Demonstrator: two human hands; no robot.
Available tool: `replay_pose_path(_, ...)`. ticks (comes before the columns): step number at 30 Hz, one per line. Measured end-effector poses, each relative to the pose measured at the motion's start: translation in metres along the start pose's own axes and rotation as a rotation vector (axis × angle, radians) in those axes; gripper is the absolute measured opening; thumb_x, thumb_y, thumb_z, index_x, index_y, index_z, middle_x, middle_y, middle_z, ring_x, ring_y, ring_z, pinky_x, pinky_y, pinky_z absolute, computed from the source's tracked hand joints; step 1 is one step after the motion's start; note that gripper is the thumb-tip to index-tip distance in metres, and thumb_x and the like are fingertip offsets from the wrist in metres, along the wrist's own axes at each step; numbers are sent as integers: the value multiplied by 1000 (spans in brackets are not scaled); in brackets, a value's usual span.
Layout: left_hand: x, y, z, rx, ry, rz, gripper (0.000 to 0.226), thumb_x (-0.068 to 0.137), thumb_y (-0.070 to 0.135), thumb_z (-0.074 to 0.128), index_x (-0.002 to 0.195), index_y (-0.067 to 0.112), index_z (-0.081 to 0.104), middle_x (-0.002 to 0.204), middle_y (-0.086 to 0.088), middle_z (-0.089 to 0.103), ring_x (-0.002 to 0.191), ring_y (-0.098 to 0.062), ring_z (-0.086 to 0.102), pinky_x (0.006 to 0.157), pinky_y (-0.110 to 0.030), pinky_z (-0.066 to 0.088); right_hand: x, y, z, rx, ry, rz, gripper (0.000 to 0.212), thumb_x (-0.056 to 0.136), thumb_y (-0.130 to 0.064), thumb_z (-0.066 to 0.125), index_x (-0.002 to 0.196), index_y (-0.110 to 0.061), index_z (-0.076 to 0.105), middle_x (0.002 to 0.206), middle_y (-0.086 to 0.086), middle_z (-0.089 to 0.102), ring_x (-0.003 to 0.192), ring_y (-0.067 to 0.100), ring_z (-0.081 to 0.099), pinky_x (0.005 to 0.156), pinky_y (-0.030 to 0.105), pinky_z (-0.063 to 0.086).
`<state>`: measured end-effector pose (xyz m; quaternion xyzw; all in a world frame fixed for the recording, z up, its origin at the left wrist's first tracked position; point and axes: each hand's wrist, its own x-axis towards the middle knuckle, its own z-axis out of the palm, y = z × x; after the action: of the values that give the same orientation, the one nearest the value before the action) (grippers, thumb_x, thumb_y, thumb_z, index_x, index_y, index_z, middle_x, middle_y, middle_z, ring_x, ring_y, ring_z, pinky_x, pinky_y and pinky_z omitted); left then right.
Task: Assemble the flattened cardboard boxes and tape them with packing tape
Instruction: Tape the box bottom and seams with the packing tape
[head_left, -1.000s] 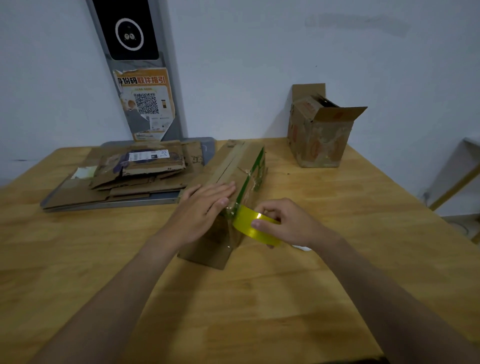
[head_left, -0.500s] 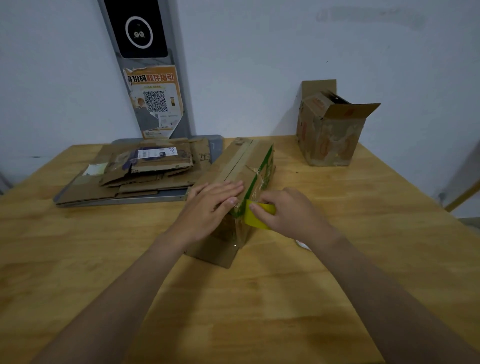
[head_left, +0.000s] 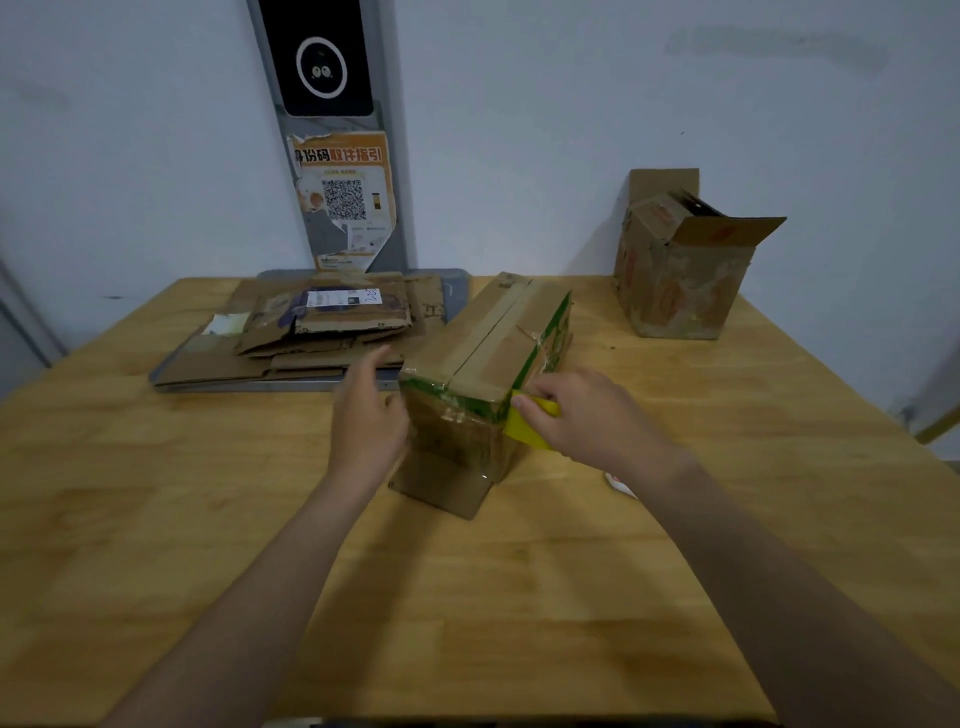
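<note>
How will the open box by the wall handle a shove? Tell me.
The open box is probably light: no contents are visible. Upright with raised flaps, it could tip if pushed high. Its creased, worn sides would likely flex under a grip.

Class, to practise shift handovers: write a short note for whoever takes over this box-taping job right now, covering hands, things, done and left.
Left hand: open, blurred, beside the long box, on its left.
Right hand: grips the yellow tape roll at that box's near right corner.
Done: long box assembled, tape along its top seam.
Left: finish this strip; assemble the flattened boxes stacked on the grey tray; the back box stands with top flaps open.
</note>
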<state>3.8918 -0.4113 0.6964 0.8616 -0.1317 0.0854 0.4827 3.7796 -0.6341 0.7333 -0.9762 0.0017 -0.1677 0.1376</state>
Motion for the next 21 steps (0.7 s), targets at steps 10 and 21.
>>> replay_pose_path(10, -8, -26, 5, -194, -247, -635, 81, 92, 28, 73, 157, 13, 27, 146, -14, 47, 126, -31, 49, 98, -43, 48, 25, -2, -6, 171, -219, -119, 41, 97, -40, 65, 66, -12, 68, 160, -9, 39, 152, 14, 17, 121, 33, 16)
replay_pose_path(21, -4, -21, 6, -547, 9, -788, 50, 87, -2, 69, 133, 2, 49, 113, -15, 54, 105, -30, 56, 77, -34, 52, 27, 5, -7, 280, -302, -57, 45, 100, -34, 62, 66, -4, 61, 161, -12, 38, 153, 10, 21, 119, 29, 21)
